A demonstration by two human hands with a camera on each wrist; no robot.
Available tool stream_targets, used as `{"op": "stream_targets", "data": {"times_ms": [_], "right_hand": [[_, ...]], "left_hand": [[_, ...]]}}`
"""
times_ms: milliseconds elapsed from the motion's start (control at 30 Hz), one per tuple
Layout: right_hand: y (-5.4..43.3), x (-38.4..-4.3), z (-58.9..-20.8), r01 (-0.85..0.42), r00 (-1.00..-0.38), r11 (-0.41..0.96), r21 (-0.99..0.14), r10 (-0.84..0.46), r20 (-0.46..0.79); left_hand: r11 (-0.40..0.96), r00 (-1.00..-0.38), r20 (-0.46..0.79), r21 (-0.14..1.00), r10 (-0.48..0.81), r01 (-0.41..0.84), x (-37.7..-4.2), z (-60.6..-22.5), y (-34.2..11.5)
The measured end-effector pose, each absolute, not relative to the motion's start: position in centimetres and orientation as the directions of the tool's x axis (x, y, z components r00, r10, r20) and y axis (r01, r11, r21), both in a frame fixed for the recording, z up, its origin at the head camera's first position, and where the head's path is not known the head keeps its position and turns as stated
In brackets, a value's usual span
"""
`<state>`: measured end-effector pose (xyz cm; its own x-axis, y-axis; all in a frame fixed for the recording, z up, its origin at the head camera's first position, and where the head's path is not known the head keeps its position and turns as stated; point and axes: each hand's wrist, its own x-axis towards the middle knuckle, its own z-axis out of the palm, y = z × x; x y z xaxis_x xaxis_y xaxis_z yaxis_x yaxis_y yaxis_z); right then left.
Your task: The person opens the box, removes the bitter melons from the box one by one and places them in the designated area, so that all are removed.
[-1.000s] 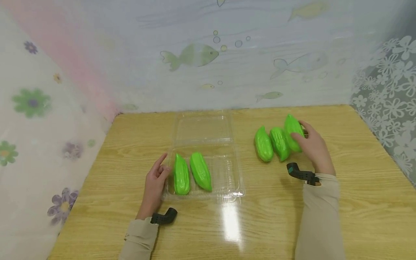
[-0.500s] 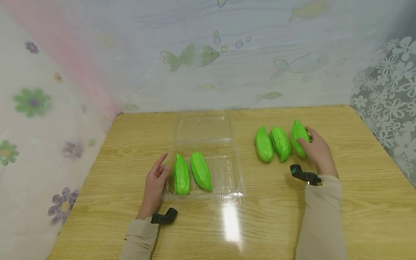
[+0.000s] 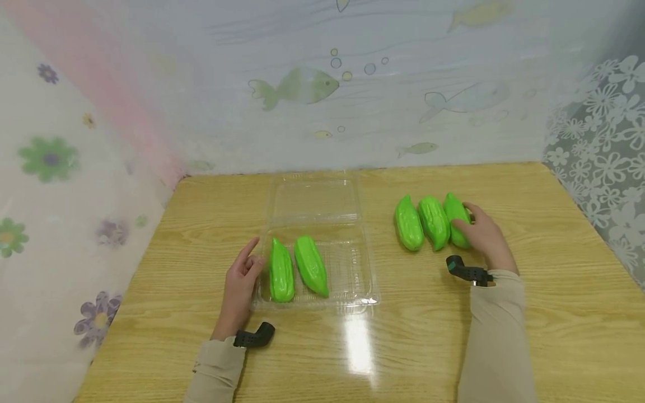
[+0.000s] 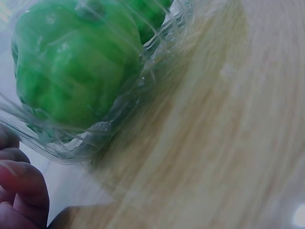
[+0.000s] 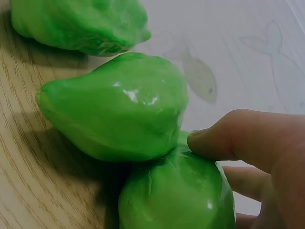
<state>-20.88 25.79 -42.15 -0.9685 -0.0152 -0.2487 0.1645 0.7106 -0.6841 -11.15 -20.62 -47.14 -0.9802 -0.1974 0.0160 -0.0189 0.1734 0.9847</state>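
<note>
Right hand (image 3: pixel 485 236) grips the rightmost glossy green gourd (image 3: pixel 456 212) at the worktop's (image 3: pixel 413 330) right side, left hand (image 3: pixel 242 284) relaxed beside the clear clamshell container (image 3: pixel 349 270); take the gourd, probably light, rigid and slippery, across its thick middle.

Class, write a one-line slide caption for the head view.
Left hand beside an open clear box with two green vegetables; right hand grips one of three others.

Two gourds (image 3: pixel 281 271) lie in the box (image 3: pixel 347 274) right of the left hand (image 3: pixel 241 286), two others (image 3: pixel 434 223) on the tabletop (image 3: pixel 403 336) left of the right hand's (image 3: pixel 487 238) gourd (image 3: pixel 456 211).
</note>
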Motion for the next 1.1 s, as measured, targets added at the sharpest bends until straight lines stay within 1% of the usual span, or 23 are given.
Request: {"op": "stream_targets", "data": {"times_ms": [400,533,667,867,1100], "right_hand": [[24.6,-21.4,-41.9,0.129,-0.963,0.717,-0.685,-0.075,-0.259],[24.0,-21.5,-42.0,0.124,-0.956,0.711,-0.692,-0.101,-0.275],[23.3,-21.7,-42.2,0.121,-0.953,0.714,-0.690,-0.110,-0.282],[22.3,-22.1,-42.1,0.112,-0.952,0.727,-0.678,-0.116,-0.282],[21.6,-22.0,-42.3,0.125,-0.949,0.726,-0.676,-0.112,-0.296]], "left_hand": [[0.171,-0.985,0.020,0.985,-0.171,-0.010,-11.3,-47.0,-20.8],[0.164,-0.986,0.001,0.986,-0.169,-0.027,-11.1,-46.8,-20.7],[0.151,-0.986,-0.015,0.988,-0.163,-0.040,-10.9,-46.1,-20.5],[0.159,-0.984,0.000,0.987,-0.179,-0.029,-10.7,-45.0,-20.0],[0.165,-0.985,-0.011,0.986,-0.172,-0.040,-11.0,-46.4,-20.5]]}}
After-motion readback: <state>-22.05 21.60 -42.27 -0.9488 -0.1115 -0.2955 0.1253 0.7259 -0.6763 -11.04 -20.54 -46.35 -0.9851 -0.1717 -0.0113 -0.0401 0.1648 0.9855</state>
